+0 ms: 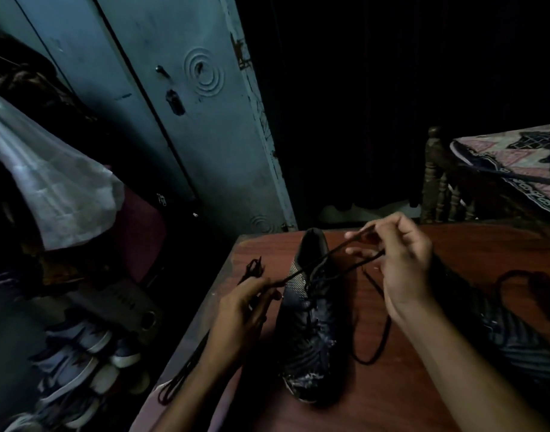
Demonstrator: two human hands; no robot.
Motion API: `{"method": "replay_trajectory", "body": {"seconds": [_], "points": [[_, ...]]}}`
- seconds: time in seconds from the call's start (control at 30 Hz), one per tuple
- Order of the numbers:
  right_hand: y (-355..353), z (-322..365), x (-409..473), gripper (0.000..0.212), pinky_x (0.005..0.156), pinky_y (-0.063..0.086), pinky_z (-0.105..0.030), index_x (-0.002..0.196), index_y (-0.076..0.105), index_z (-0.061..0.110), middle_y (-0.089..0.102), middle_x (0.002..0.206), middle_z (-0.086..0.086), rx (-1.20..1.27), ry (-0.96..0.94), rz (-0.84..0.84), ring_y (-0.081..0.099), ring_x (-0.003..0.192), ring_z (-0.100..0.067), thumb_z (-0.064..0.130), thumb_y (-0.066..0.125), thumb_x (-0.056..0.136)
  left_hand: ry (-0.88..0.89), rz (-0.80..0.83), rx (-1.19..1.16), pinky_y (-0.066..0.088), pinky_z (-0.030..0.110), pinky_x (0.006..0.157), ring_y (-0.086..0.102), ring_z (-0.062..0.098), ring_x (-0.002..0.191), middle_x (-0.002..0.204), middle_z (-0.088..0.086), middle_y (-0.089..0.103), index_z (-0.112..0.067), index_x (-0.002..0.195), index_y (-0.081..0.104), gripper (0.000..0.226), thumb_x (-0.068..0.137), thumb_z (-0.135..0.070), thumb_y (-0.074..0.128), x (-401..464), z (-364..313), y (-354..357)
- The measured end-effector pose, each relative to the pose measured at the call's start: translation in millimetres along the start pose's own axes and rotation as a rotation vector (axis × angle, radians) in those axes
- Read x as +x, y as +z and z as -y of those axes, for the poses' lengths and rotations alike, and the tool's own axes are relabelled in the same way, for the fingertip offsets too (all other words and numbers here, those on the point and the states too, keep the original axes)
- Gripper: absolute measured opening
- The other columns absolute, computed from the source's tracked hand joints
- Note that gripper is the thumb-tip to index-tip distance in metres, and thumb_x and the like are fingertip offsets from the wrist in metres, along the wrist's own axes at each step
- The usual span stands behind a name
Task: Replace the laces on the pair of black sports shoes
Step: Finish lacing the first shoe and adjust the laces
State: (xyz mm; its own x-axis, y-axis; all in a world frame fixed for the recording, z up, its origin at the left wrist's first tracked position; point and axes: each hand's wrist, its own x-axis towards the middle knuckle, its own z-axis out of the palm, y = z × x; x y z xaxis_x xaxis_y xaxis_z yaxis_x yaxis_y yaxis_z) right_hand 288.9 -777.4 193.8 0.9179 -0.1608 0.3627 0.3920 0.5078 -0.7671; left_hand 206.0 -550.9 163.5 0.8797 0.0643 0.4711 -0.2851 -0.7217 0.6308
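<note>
1. Pinching one end of the black lace (336, 269) with my right hand (401, 263), fingers curled round it, up at about 1 o'clock from the shoe (311, 319).
2. My left hand (245, 310) pinches the other end, out at 9 o'clock, just beside the shoe.
3. Shoe sits between my hands on the reddish table (407, 385), toe pointing back at me, lace running through the eyelets.
4. Second shoe (498, 332) lies at 3 o'clock, partly behind my right arm.
5. Spare laces (186, 366) hang over the table's left edge.
</note>
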Motion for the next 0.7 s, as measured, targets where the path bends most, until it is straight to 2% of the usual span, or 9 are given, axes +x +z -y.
{"method": "replay_trajectory", "body": {"seconds": [0.07,0.2,0.23,0.27,0.37,0.43,0.5,0.57,0.7], "points": [[0,5,-1,0.032,0.057,0.057,-0.031,0.073,0.054,0.008,0.066,0.063,0.001,0.034,0.028,0.006,0.069,0.067,-0.021,0.002,0.042,0.102,-0.048,-0.015,-0.026,0.045,0.019,0.058,0.061,-0.001,0.068,0.09,-0.015,0.069,-0.055,0.104,0.071,0.047,0.1,-0.009,0.064,-6,2,2],[-7,6,-3,0.032,0.057,0.053,-0.032,0.055,0.049,0.011,0.06,0.06,-0.011,0.028,0.056,0.176,0.064,0.063,-0.033,0.013,0.038,0.085,-0.12,-0.045,-0.09,0.051,0.029,0.057,0.064,0.007,0.065,0.079,-0.012,0.073,-0.037,0.094,0.076,0.014,0.094,-0.024,0.072,-6,1,9],[-10,5,-3,0.028,0.059,0.051,-0.034,0.053,0.046,0.012,0.06,0.062,-0.015,-0.046,0.006,0.237,0.062,0.066,-0.038,0.016,0.038,0.08,-0.101,-0.057,-0.084,0.052,0.028,0.057,0.065,0.005,0.064,0.075,-0.012,0.072,-0.031,0.089,0.076,0.005,0.092,-0.029,0.074,-3,1,9],[-14,2,-1,0.027,0.06,0.049,-0.037,0.054,0.049,0.015,0.061,0.065,-0.018,-0.195,-0.092,0.286,0.06,0.068,-0.041,0.02,0.04,0.079,-0.068,-0.077,-0.07,0.051,0.026,0.057,0.064,0.002,0.063,0.072,-0.014,0.07,-0.026,0.084,0.076,0.01,0.089,-0.035,0.074,0,-1,9],[-15,-6,-1,0.019,0.066,0.048,-0.042,0.073,0.063,0.015,0.063,0.079,-0.008,-0.66,-0.399,0.355,0.061,0.075,-0.026,0.027,0.051,0.083,0.031,-0.095,-0.059,0.051,0.02,0.06,0.067,-0.003,0.068,0.075,-0.019,0.072,-0.023,0.081,0.077,0.017,0.086,-0.039,0.074,8,-5,12],[-10,-10,-8,0.021,0.078,0.051,-0.034,0.096,0.068,0.016,0.066,0.096,0.003,-0.764,-0.417,0.439,0.062,0.09,-0.015,0.032,0.06,0.084,0.107,-0.057,-0.021,0.054,0.018,0.067,0.071,-0.003,0.078,0.085,-0.02,0.075,-0.025,0.092,0.08,0.008,0.089,-0.031,0.076,12,-8,16],[-7,-16,-14,0.025,0.088,0.049,-0.03,0.108,0.07,0.029,0.066,0.106,0.018,-0.885,-0.362,0.608,0.059,0.102,-0.007,0.038,0.064,0.086,0.127,-0.006,-0.06,0.052,0.014,0.075,0.071,-0.004,0.088,0.095,-0.021,0.076,-0.024,0.105,0.081,0.016,0.091,-0.018,0.077,15,-11,19],[-6,-20,-16,0.018,0.086,0.051,-0.031,0.106,0.072,0.036,0.067,0.104,0.023,-0.892,-0.252,0.688,0.062,0.102,-0.002,0.035,0.071,0.088,0.089,0.021,-0.127,0.051,0.011,0.078,0.071,-0.005,0.093,0.098,-0.022,0.077,-0.024,0.109,0.08,0.02,0.093,-0.012,0.075,15,-12,21],[-5,-20,-14,0.014,0.08,0.053,-0.032,0.094,0.078,0.029,0.072,0.094,0.018,-0.817,-0.18,0.598,0.067,0.093,-0.001,0.019,0.08,0.085,0.006,-0.03,-0.215,0.054,0.018,0.071,0.073,0.0,0.082,0.086,-0.017,0.077,-0.034,0.089,0.075,0.013,0.089,-0.021,0.079,13,-13,24]]}}
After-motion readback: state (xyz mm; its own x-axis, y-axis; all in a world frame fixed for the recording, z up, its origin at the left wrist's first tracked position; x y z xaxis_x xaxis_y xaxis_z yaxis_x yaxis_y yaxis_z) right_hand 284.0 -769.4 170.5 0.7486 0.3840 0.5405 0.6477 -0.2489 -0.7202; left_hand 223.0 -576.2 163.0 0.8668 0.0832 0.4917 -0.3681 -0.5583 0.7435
